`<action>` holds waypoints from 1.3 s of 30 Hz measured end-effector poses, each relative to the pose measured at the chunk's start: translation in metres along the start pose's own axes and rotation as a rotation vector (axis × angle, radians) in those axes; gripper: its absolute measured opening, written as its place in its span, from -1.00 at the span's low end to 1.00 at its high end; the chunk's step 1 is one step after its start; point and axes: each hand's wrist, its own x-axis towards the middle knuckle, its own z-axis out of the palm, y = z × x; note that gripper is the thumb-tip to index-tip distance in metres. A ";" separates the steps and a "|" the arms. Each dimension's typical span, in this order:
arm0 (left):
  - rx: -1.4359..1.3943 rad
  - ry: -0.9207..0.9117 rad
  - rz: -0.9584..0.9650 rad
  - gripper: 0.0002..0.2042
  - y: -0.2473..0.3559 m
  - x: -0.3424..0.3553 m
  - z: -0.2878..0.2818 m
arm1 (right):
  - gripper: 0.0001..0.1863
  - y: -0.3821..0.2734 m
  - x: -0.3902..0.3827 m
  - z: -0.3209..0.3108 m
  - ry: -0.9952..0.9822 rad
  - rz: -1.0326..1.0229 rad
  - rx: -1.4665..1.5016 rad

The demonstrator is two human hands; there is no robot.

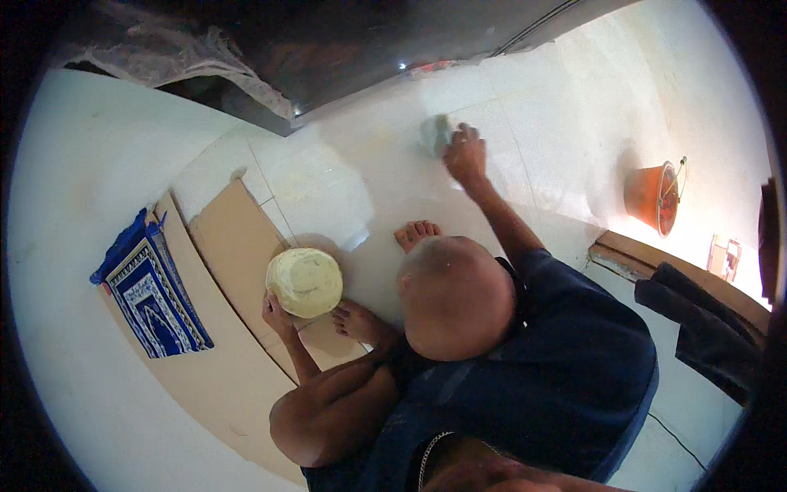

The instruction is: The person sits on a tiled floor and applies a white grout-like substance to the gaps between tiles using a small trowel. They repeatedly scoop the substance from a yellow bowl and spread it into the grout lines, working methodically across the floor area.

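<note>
My left hand (277,315) is closed on the near-left rim of a round, pale yellow bowl (305,283). The bowl stands beside my left foot (358,321), and a whitish stuff coats its inside. My right arm stretches far forward over the pale tiled floor (484,205). There my right hand (466,156) is closed on a small pale green pad (440,134), pressed to the floor; the pad is blurred and its exact kind cannot be told. A damp-looking whitish patch (332,197) covers the tiles between bowl and pad.
Flattened cardboard (238,234) lies at the left, with a folded blue patterned prayer mat (157,303) on it. A large dark piece of furniture (344,49), partly under plastic sheeting (188,61), borders the far side. An orange bucket (652,197) and dark cloth (697,320) are at right.
</note>
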 end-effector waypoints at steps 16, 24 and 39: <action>0.047 0.010 0.027 -0.75 -0.021 0.005 -0.009 | -0.53 -0.137 -0.020 0.015 -0.208 -0.408 -0.042; 0.089 0.065 -0.001 -0.72 -0.017 0.007 -0.010 | -0.60 -0.199 -0.029 0.017 -0.210 -0.683 -0.061; 0.078 0.140 0.004 -0.73 -0.011 -0.001 -0.016 | -0.54 -0.236 -0.016 0.017 -0.278 -0.766 0.087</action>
